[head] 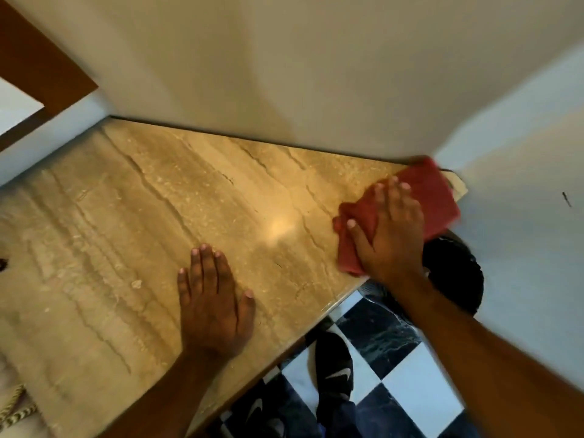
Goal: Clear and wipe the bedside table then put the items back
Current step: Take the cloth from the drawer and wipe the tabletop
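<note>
The bedside table top is a beige marble slab with darker veins, and it fills the middle of the head view. A red cloth lies at its far right corner, against the wall. My right hand presses flat on the cloth, fingers spread over it. Nearer the front edge, my left hand rests palm down on the bare marble, holding nothing.
Cream walls meet the table at the back and right. A dark round object sits below the table's right corner. Black-and-white checkered floor and a black shoe lie beyond the front edge. A striped cord shows bottom left.
</note>
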Demonstrator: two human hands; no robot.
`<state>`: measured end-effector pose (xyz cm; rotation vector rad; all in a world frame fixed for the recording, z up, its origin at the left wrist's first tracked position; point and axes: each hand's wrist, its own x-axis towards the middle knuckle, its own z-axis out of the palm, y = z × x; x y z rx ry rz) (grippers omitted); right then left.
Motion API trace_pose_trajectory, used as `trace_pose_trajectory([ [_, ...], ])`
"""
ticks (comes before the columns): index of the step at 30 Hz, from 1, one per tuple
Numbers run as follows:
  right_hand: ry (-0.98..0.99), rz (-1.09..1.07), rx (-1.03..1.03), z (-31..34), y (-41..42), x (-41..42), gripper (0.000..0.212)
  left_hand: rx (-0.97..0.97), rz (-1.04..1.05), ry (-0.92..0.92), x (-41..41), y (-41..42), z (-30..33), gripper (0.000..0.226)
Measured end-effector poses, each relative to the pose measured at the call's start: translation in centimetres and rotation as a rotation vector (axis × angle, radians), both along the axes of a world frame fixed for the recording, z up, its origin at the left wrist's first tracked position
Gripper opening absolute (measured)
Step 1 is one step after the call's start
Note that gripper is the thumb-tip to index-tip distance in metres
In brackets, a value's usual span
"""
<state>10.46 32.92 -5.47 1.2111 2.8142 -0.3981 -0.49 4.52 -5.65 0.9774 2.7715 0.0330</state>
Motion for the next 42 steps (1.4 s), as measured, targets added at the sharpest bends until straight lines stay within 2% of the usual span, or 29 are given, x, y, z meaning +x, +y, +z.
trace_pose_trajectory([
  [1,0.019,-0.169,-0.018,0.1,-2.4,-0.3,0.083,0.005,0.003,-0.003,0.0,0.0,-0.1,0.080],
  [2,0.017,-0.205,-0.049,0.3,-4.3,-0.2,0.083,0.009,0.004,-0.006,0.0,-0.1,-0.1,0.080],
  [3,-0.019,-0.077,-0.063,0.4,-4.9,0.5,0.083,0.014,0.001,-0.009,0.0,-0.1,-0.1,0.081],
  [6,-0.182,0.638,0.003,0.5,1.0,3.9,0.083,0.019,0.001,-0.020,0.0,-0.2,-0.2,0.081],
  [7,-0.170,0.693,0.003,0.5,3.0,4.3,0.083,0.023,0.002,-0.018,0.1,-0.2,-0.2,0.080],
  [8,-0.117,0.591,-0.013,0.3,4.4,4.3,0.081,0.025,0.000,-0.018,0.0,0.0,-0.2,0.080],
  [11,0.024,-0.064,-0.014,0.2,-0.2,0.9,0.080,0.020,0.000,-0.023,0.0,-0.1,-0.3,0.081],
  [12,0.028,-0.196,-0.006,0.1,-3.2,-0.6,0.082,0.018,0.000,-0.023,0.0,-0.1,-0.4,0.081],
  [13,0.002,-0.203,-0.016,0.4,-6.0,-1.3,0.083,0.013,-0.003,-0.026,-0.1,-0.2,-0.4,0.081],
  [14,-0.031,-0.089,-0.052,0.6,-8.1,-1.2,0.083,0.014,-0.006,-0.033,-0.1,-0.3,-0.4,0.080],
  [15,-0.072,0.147,-0.057,0.7,-9.0,-0.5,0.083,0.032,-0.007,-0.041,-0.3,-0.5,-0.3,0.079],
  [17,-0.111,0.668,-0.032,0.8,-5.7,1.2,0.082,0.106,-0.003,-0.083,-0.4,-1.0,-0.2,0.077],
  [18,-0.142,0.857,-0.007,0.8,-3.4,1.3,0.083,0.136,0.011,-0.102,-0.4,-1.8,-0.1,0.076],
  [19,-0.170,0.937,0.022,0.6,-1.6,1.1,0.083,0.149,0.038,-0.098,-0.4,-2.7,0.0,0.076],
  [20,-0.187,0.883,0.020,0.5,-0.9,0.7,0.084,0.139,0.085,-0.073,-0.6,-4.2,0.1,0.076],
  [21,-0.162,0.724,0.013,0.3,-1.5,0.2,0.084,0.114,0.139,-0.034,-0.7,-6.1,0.3,0.075],
  [24,-0.011,-0.008,0.010,0.4,-8.4,-1.8,0.087,0.052,0.261,0.077,-0.4,-12.3,0.7,0.073],
  [25,-0.005,-0.140,0.009,0.4,-11.3,-2.8,0.093,0.036,0.295,0.088,-0.2,-14.7,0.7,0.073],
  [26,-0.025,-0.170,-0.002,0.6,-13.6,-3.5,0.099,0.029,0.322,0.071,0.1,-16.2,0.6,0.073],
  [29,-0.064,0.090,-0.023,1.0,-20.2,-5.2,0.112,0.092,0.368,-0.009,0.9,-17.9,-0.2,0.072],
  [33,-0.086,0.493,-0.044,1.3,-28.1,-7.5,0.112,0.257,0.352,-0.073,0.0,-19.1,-0.4,0.064],
  [34,-0.075,0.674,-0.059,1.4,-28.6,-8.4,0.110,0.311,0.326,-0.114,-0.2,-19.7,-0.3,0.063],
  [37,-0.033,1.392,-0.008,0.7,-26.8,-13.5,0.102,0.404,0.215,-0.189,-1.1,-22.0,0.5,0.061],
  [39,0.030,1.673,0.081,0.4,-25.0,-17.3,0.100,0.455,0.201,-0.211,-1.4,-22.5,1.1,0.061],
  [40,0.037,1.700,0.112,0.1,-25.6,-18.8,0.100,0.489,0.232,-0.211,-1.6,-23.5,1.4,0.061],
  [42,0.029,1.464,0.142,0.0,-26.1,-18.6,0.103,0.560,0.276,-0.200,-1.8,-22.7,2.3,0.061],
])
